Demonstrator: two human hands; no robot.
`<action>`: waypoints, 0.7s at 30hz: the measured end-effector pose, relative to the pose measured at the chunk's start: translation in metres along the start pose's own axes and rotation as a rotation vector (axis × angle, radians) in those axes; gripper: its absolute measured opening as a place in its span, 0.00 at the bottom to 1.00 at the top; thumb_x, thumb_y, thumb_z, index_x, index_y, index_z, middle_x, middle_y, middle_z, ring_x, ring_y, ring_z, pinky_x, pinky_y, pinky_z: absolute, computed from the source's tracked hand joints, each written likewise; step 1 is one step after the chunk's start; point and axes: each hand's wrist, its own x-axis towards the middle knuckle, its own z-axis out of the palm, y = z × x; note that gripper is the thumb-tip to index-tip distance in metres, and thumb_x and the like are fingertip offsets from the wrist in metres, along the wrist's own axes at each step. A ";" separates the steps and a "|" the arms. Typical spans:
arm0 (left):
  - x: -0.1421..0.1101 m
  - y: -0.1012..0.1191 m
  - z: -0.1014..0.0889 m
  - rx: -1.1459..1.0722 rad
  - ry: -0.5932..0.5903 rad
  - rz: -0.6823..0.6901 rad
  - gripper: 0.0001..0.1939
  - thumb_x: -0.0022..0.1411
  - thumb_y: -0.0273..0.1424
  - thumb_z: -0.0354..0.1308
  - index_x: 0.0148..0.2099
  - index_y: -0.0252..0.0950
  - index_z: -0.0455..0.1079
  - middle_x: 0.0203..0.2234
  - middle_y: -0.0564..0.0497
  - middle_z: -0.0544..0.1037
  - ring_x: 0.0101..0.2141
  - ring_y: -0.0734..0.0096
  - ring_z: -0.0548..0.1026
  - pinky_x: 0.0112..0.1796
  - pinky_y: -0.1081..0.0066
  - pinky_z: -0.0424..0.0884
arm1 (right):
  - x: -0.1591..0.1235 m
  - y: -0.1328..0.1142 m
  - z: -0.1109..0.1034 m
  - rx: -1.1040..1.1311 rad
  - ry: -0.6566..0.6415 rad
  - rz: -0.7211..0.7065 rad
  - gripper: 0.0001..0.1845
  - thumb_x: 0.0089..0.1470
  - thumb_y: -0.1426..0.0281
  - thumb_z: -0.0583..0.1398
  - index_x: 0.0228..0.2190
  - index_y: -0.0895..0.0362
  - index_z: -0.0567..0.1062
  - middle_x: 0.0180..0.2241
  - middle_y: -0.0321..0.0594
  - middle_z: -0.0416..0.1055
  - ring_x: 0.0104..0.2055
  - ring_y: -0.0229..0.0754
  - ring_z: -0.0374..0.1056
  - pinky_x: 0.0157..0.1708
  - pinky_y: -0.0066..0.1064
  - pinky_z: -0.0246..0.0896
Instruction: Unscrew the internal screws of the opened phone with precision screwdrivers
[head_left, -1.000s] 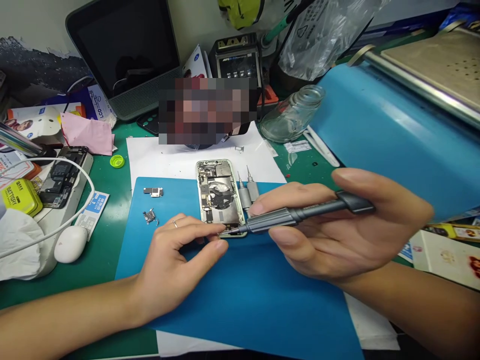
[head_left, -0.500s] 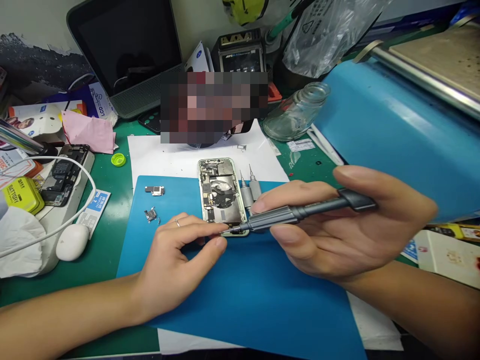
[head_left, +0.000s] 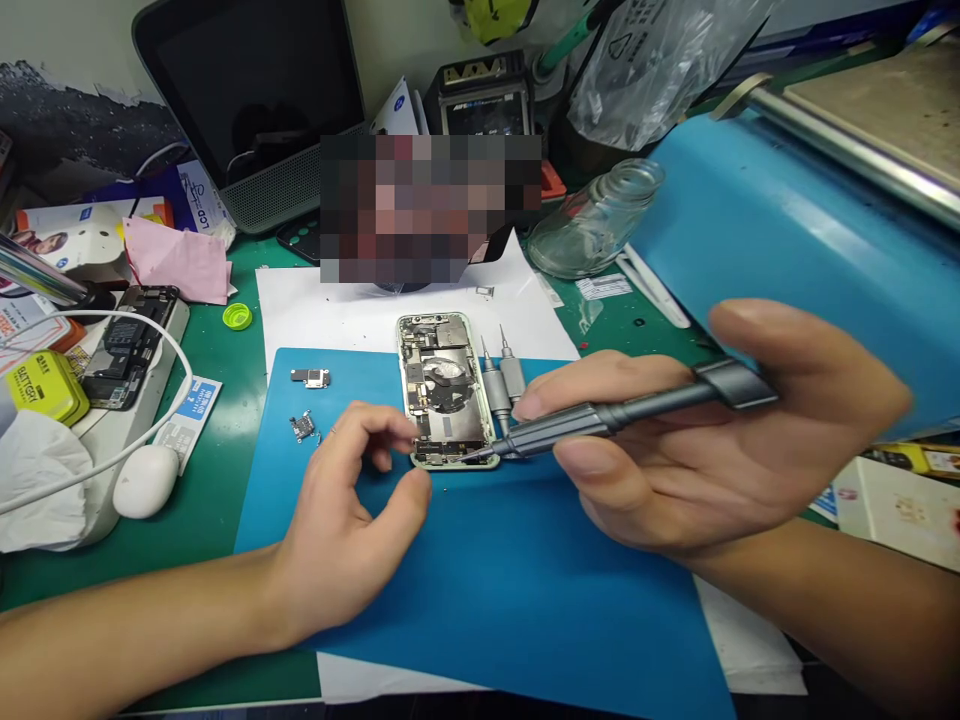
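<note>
An opened phone (head_left: 451,400) lies on the blue mat (head_left: 495,590), its inner parts showing. My right hand (head_left: 720,450) grips a dark grey precision screwdriver (head_left: 592,420), whose thin tip reaches over the phone's bottom edge. Beside the phone's lower left corner is my left hand (head_left: 360,500), thumb and fingers apart, with nothing between them. A tiny dark speck, perhaps a screw (head_left: 445,490), sits on the mat just below the phone. Two grey screwdriver-like pieces (head_left: 504,382) with fine tips rest along the phone's right side.
Small metal phone parts (head_left: 303,427) and a flat bracket (head_left: 310,378) lie left of the phone. A glass jar (head_left: 592,225) leans behind it, near white tweezers (head_left: 652,288). At the left are another opened phone (head_left: 131,345), a white case (head_left: 146,480) and a looping cable.
My left thumb and fingertips have parted and drawn back left from the screwdriver tip. My right hand has shifted slightly right with the screwdriver. A small speck now shows on the mat.
</note>
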 end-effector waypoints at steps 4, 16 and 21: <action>-0.006 0.000 0.000 0.288 -0.083 0.203 0.07 0.62 0.24 0.54 0.40 0.39 0.59 0.34 0.54 0.69 0.37 0.70 0.68 0.41 0.64 0.62 | 0.005 0.000 -0.001 -0.175 -0.096 -0.146 0.44 0.53 0.78 0.67 0.67 0.50 0.61 0.38 0.35 0.73 0.25 0.37 0.73 0.24 0.32 0.73; -0.033 0.002 0.002 1.104 -0.222 0.674 0.31 0.74 0.48 0.47 0.64 0.27 0.69 0.59 0.44 0.76 0.54 0.58 0.66 0.46 0.61 0.61 | -0.002 0.006 0.000 -0.236 -0.277 -0.126 0.44 0.54 0.79 0.67 0.68 0.52 0.60 0.43 0.45 0.82 0.37 0.45 0.80 0.38 0.38 0.81; -0.034 0.000 0.004 1.194 -0.226 0.618 0.38 0.74 0.55 0.42 0.66 0.28 0.69 0.61 0.46 0.75 0.55 0.57 0.65 0.47 0.62 0.60 | -0.004 0.006 -0.002 -0.232 -0.317 -0.096 0.44 0.56 0.79 0.66 0.69 0.50 0.58 0.48 0.47 0.81 0.39 0.47 0.80 0.39 0.40 0.80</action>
